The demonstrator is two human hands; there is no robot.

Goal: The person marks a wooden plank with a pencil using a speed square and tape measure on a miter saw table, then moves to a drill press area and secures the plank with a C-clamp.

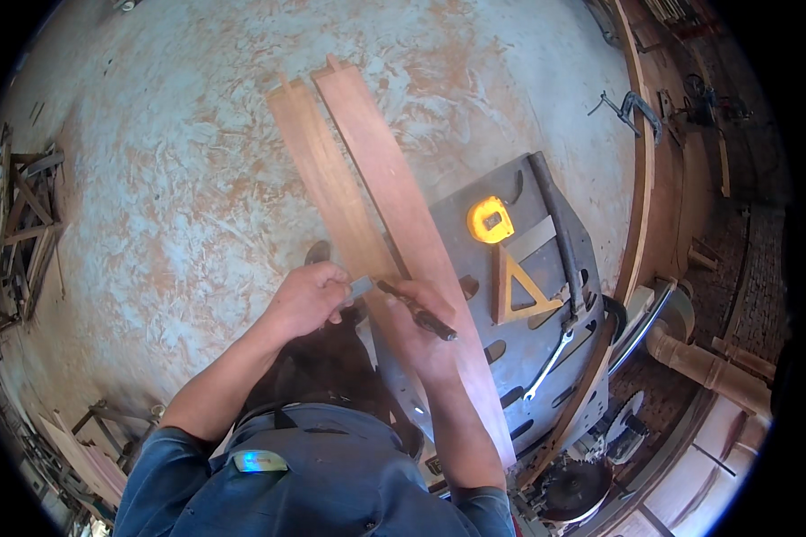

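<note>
Two long reddish-brown wooden boards (358,179) lie side by side on the grey metal worktop (546,349), running lengthwise away from the person. The right hand (421,313), fingers closed on a dark pen (416,311), rests on them; the left hand (306,300) pinches a small grey metal blade (360,287) at the boards' left edge.

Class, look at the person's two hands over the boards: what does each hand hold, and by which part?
The right hand holds a dark pencil-like tool by its middle. The left hand pinches a small grey metal piece by one end.
</note>
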